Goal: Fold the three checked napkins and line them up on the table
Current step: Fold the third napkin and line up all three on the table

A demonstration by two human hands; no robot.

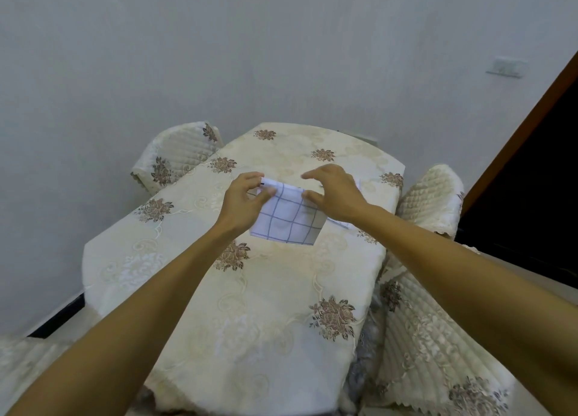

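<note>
The counter [256, 306], draped in a cream cloth with brown flowers, runs away from the person lengthwise. Quilted chairs stand at its far left [175, 159] and along its right side [431, 200].

Over the far half of the counter, straight ahead and between the two hands, is the folded checked napkin [287, 222]. Its long axis runs left to right, tipped slightly down toward the right. Its upper edge is lifted, and I cannot tell whether its lower edge rests on the cloth.

The left hand [242, 203] pinches the upper left corner between thumb and curled fingers. The right hand [336, 197] is loosely spread: its thumb touches the upper right corner while the fingers reach forward, apart from the thumb, with cloth showing in the gap. So only the left hand appears to hold the napkin.

A second napkin [342, 224] lies just beside it on the right, mostly hidden under the right wrist. A third is not visible.

The line probably grows leftward from that one, so the held napkin should be set down beside it, edges parallel, with the right hand nearer the gap.
</note>
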